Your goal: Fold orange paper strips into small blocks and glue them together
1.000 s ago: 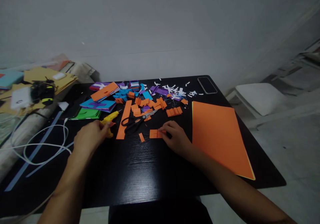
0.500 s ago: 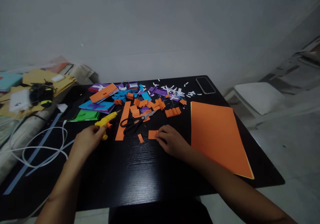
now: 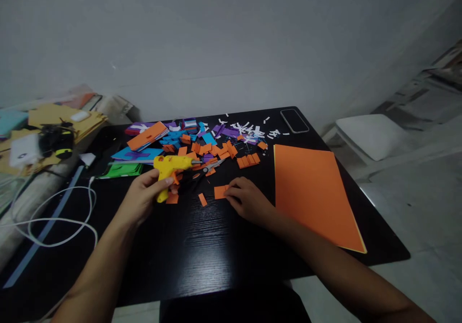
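Yellow glue gun (image 3: 168,165) up in the left hand (image 3: 154,188), orange paper piece (image 3: 219,192) at the right

The glue gun is bright yellow plastic with an orange trigger and a narrow metal nozzle pointing right; a pale, translucent stick runs out behind it. It sits over the left-middle of the bench (image 3: 209,251), partly covering the black-handled scissors (image 3: 208,169) and an orange strip (image 3: 172,198). The orange paper piece lies flat near the middle, a small rectangle with its right end hidden by fingers.

The left hand is wrapped around the gun's grip, forearm reaching up from the lower left. The right hand is low on the bench, fingers curled and tips gathered on the paper; whether they pinch or merely press it, I cannot tell.

The bench is black with a fine wood-like grain and a glossy patch of reflected light. Beyond the hands are creased orange paper pieces (image 3: 248,160) and curled white scraps (image 3: 249,130); to the right lies a stack of smooth orange sheets (image 3: 314,195) with a yellow edge
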{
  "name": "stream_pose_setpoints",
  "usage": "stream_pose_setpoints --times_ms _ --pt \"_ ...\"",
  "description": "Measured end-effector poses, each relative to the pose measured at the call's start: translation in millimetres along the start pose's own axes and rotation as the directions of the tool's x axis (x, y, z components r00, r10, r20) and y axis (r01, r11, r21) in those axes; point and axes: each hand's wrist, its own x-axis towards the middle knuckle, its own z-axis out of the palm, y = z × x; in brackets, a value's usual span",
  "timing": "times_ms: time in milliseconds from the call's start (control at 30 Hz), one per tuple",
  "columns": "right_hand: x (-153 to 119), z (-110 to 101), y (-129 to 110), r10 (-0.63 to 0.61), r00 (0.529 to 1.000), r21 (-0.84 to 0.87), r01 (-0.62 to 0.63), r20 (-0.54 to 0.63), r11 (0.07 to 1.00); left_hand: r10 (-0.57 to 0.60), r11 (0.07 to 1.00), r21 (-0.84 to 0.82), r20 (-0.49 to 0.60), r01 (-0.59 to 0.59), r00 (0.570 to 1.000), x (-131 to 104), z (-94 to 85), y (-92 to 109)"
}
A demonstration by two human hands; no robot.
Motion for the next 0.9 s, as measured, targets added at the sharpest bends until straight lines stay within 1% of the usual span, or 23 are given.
stream_pose_setpoints --times_ms 100,200,233,333,433,533,600,700,767,833,900 --pt "-0.4 0.6 0.7 -0.001 1.000 0.007 0.001 -0.005 1.000 -0.067 0.995 0.084 0.147 0.055 0.987 8.1 6.9 -4.3" --pt "-0.7 1.2 1.4 -0.006 1.000 0.022 0.007 -0.013 1.000 -0.073 0.985 0.169 0.296 0.023 0.952 11.4 12.9 -13.1" --pt "-0.7 1.4 1.6 -0.011 1.000 0.027 0.011 -0.016 1.000 -0.069 0.977 0.214 0.323 -0.001 0.944 11.2 14.6 -16.2" --pt "-0.1 1.4 2.2 -0.018 1.000 0.038 0.018 -0.021 0.999 -0.019 0.928 0.361 0.306 -0.097 0.952 7.2 18.1 -23.6" --pt "0.7 0.6 1.8 -0.011 1.000 0.040 0.012 -0.021 0.999 0.050 0.872 0.457 0.274 -0.176 0.960 1.7 19.4 -27.9" --pt "1.2 0.1 1.6 -0.007 1.000 0.035 0.007 -0.012 0.999 0.099 0.820 0.515 0.304 -0.251 0.948 -1.4 20.9 -29.7" --pt "1.1 0.6 2.3 -0.008 1.000 0.029 0.008 -0.010 1.000 0.112 0.765 0.575 0.324 -0.290 0.939 -2.1 22.9 -29.9" --pt "0.8 2.1 4.2 -0.015 1.000 0.025 0.015 -0.015 1.000 0.117 0.675 0.666 0.328 -0.318 0.937 -2.5 27.0 -29.3" --pt "0.6 2.8 5.1 -0.021 1.000 0.023 0.021 -0.014 1.000 0.115 0.631 0.705 0.328 -0.324 0.938 -2.9 29.7 -28.4" --pt "0.5 2.8 5.0 -0.023 1.000 0.025 0.023 -0.017 0.999 0.114 0.607 0.726 0.323 -0.323 0.939 -3.2 32.3 -27.3" --pt "0.5 2.2 4.3 -0.021 1.000 0.030 0.021 -0.021 0.999 0.125 0.603 0.727 0.321 -0.328 0.939 -3.4 34.7 -26.2"
